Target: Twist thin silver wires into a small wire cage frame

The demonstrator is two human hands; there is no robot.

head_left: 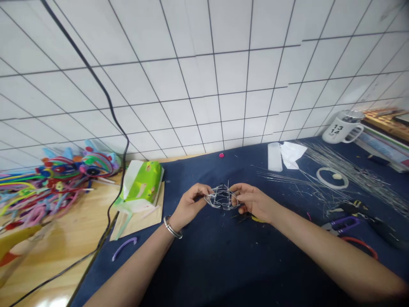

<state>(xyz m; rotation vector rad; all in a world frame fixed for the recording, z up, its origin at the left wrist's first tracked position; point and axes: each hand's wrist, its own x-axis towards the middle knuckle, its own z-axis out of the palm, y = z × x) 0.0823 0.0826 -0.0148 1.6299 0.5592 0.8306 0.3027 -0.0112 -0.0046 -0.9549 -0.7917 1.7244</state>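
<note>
A small openwork frame of bent silver wire [221, 199] is held between both hands over the dark blue cloth [204, 264]. My left hand [191, 204] pinches its left end between thumb and fingers; a silver bangle [172, 228] circles that wrist. At the right end, my right hand [251, 199] has its fingertips closed on the wires. Just under the right hand lies a tool with a yellow handle [258, 219], mostly hidden by the hand.
Wire lengths [341, 164], a white ring [332, 178], purple-handled scissors [345, 224] and pliers [354, 207] lie right, near a white mug [340, 128]. Left are a green tissue pack [143, 181], colourful pipe cleaners [38, 200] and a black cable [110, 102]. A tiled wall [204, 76] rises behind.
</note>
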